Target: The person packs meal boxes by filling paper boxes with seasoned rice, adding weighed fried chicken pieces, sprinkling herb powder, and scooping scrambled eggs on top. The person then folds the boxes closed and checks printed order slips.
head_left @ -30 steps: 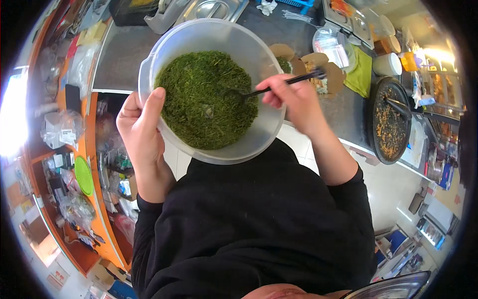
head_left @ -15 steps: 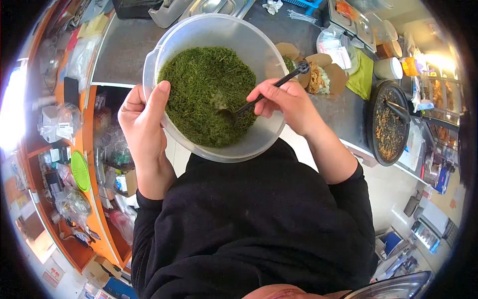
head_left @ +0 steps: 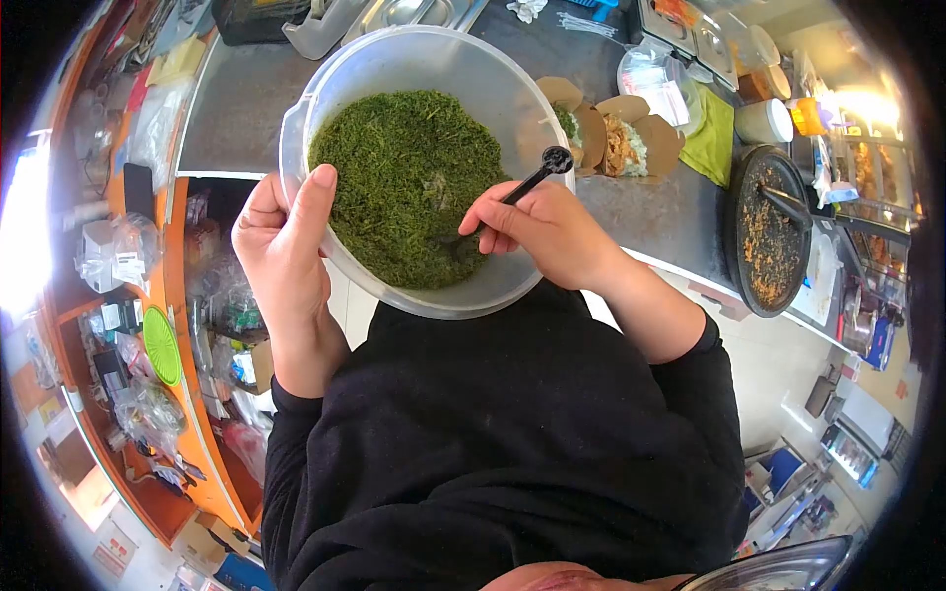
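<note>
In front of the person's body, near the front edge of the bench [head_left: 641, 219], a big cloudy plastic bowl [head_left: 512, 110] is held in the air. In it lies a thick layer of chopped green herbs [head_left: 404, 172].

The left hand [head_left: 288, 246] is closed on the side of the bowl: its thumb comes over the rim, and the fingers are folded at the outer side. The right hand [head_left: 562, 225] is narrow, with the fingers pinched around the handle of a black spoon [head_left: 532, 183]. The lower end of this spoon goes down into the herbs and is mostly hidden there; the knobbed end points up and away from the body.

To my judgement, the bowl is light for its size, and its wall can bend a little and be slippery if wet. The rim is the good place to take it, with firm support from outside. The herbs seem soft and loose, and they may cling to the spoon. The spoon looks thin but rather stiff, good to hold at the middle of the handle.

On the bench, beyond the bowl, there are open cardboard boxes [head_left: 666, 144] with food, beside a green cloth [head_left: 711, 140].
</note>
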A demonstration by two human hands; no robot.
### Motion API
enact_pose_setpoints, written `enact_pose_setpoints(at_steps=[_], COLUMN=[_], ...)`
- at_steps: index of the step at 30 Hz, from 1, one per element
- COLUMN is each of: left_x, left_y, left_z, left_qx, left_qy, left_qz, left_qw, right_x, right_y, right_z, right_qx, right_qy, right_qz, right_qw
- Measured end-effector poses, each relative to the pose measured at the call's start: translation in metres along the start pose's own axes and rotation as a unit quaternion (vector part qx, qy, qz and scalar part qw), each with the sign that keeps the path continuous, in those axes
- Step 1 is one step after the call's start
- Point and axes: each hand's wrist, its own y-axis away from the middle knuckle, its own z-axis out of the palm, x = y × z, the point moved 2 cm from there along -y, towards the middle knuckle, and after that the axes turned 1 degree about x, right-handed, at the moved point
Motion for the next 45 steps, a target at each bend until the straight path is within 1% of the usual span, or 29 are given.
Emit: enact_pose_setpoints(at_steps=[2,5,10,13,17,18,20,24,27,30,31,32,34,35,38,39,42,43,45], left_x=[-0.001,0.000,-0.003,0.000,0.000,0.000,0.001,0.002,0.000,0.000,0.000,0.000,0.001,0.001,0.001,0.000,-0.002,-0.003,-0.007], left_y=[0.001,0.002,0.000,0.001,0.001,0.001,0.001,0.002,0.000,0.000,0.000,0.000,0.001,0.002,0.003,0.003,0.005,0.005,0.005], left_z=[0.000,-0.001,-0.002,-0.002,-0.004,-0.001,-0.002,-0.001,-0.004,-0.004,-0.003,-0.003,-0.002,-0.002,-0.002,-0.003,-0.004,-0.005,-0.009], left_qx=[-0.005,-0.002,0.018,0.038,0.039,0.049,0.026,0.014,0.002,0.004,0.006,0.010,0.017,0.017,0.017,0.017,0.024,0.027,0.027], left_qy=[-0.002,-0.007,-0.009,-0.040,-0.021,-0.005,0.018,0.053,0.060,0.056,0.053,0.054,0.053,0.053,0.053,0.054,0.061,0.064,0.066], left_qz=[0.001,-0.004,-0.002,-0.005,-0.015,-0.015,-0.030,-0.036,-0.036,-0.033,-0.031,-0.030,-0.028,-0.026,-0.022,-0.022,-0.022,-0.022,-0.024], left_qw=[1.000,1.000,1.000,0.998,0.999,0.999,0.999,0.998,0.998,0.998,0.998,0.998,0.998,0.998,0.998,0.998,0.998,0.997,0.997], right_x=[0.006,0.001,0.003,0.002,0.010,0.012,0.015,0.041,0.070,0.102,0.107,0.110,0.111,0.117,0.097,0.093,0.106,0.112,0.115], right_y=[-0.003,0.002,0.011,0.020,0.035,0.042,0.057,0.088,0.096,0.090,0.086,0.081,0.072,0.067,0.066,0.068,0.070,0.073,0.078], right_z=[-0.003,-0.014,-0.040,-0.053,-0.082,-0.094,-0.116,-0.164,-0.185,-0.193,-0.192,-0.189,-0.174,-0.166,-0.146,-0.145,-0.155,-0.164,-0.179], right_qx=[0.004,0.035,0.102,0.143,0.183,0.208,0.258,0.384,0.463,0.522,0.539,0.545,0.547,0.541,0.484,0.471,0.553,0.572,0.590], right_qy=[-0.081,-0.136,-0.225,-0.265,-0.318,-0.320,-0.324,-0.321,-0.291,-0.213,-0.165,-0.085,0.074,0.200,0.362,0.386,0.230,0.133,-0.065], right_qz=[0.039,0.010,0.008,0.017,-0.028,-0.046,-0.081,-0.112,-0.098,-0.065,-0.038,-0.026,0.001,0.018,-0.110,-0.089,-0.185,-0.161,-0.109], right_qw=[0.996,0.990,0.969,0.953,0.930,0.923,0.907,0.858,0.832,0.824,0.825,0.833,0.834,0.817,0.789,0.788,0.779,0.793,0.798])
